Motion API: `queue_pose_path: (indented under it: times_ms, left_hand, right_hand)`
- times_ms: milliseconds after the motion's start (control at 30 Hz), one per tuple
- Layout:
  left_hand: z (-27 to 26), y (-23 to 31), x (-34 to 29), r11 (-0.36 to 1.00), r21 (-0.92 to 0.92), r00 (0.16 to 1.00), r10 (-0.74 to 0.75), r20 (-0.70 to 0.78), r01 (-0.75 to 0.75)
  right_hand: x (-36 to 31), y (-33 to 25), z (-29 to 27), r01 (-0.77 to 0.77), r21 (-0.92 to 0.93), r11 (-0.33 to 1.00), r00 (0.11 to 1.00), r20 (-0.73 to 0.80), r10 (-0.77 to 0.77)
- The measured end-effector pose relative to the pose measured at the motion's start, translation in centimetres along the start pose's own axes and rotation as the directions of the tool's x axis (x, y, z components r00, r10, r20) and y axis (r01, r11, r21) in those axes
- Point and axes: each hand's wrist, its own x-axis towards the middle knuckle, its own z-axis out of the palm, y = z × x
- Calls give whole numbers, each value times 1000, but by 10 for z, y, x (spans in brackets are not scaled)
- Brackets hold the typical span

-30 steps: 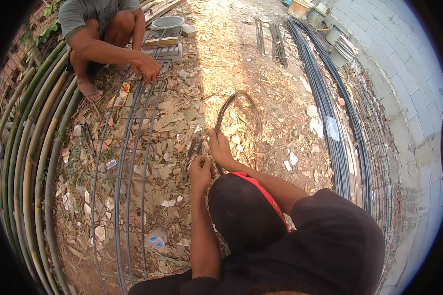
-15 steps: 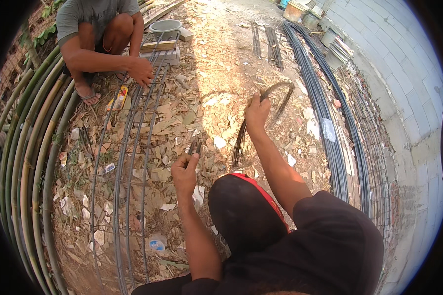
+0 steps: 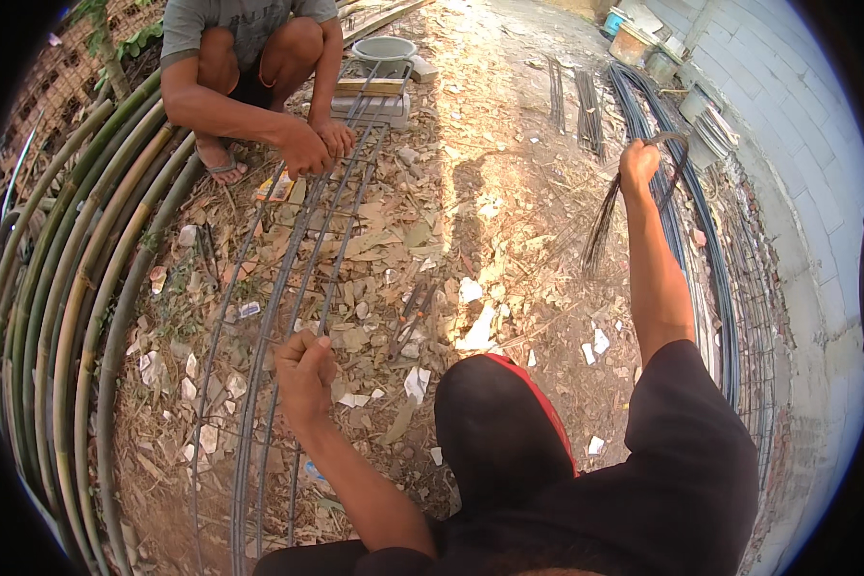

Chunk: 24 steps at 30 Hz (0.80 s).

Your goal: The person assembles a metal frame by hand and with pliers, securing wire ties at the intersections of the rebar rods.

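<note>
A bent bundle of thin dark tie wire (image 3: 600,226) hangs from my right hand (image 3: 640,165), which is closed around it with the arm stretched far out to the right. Its loose ends droop left of the fist, and the bent part loops over on the right. My left hand (image 3: 305,376) is closed, fingers curled, above a long rebar frame (image 3: 291,254); whatever it may pinch is too small to make out. Beyond, a squatting person's hands (image 3: 319,144) touch the frame's far part. A pair of pincers (image 3: 413,319) lies on the leafy ground between my hands.
Bamboo poles (image 3: 94,278) lie along the left. On the right are long steel bars (image 3: 706,278), wire mesh (image 3: 754,288) and a block wall (image 3: 806,144). A grey basin (image 3: 385,48) and buckets (image 3: 632,43) stand at the back. My bent knee (image 3: 499,432) is in front.
My right hand has swung outward to the right with the tie wire. My left hand has drawn left over the rebar frame. The other person's second hand has come onto the frame.
</note>
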Motion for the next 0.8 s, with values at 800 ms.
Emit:
queue_pose_path:
  times_ms: [800]
  left_hand:
    - [41, 59, -44, 941, 334, 996, -31, -87, 58]
  right_hand:
    - [-203, -61, 14, 252, 306, 918, 268, 890, -370]
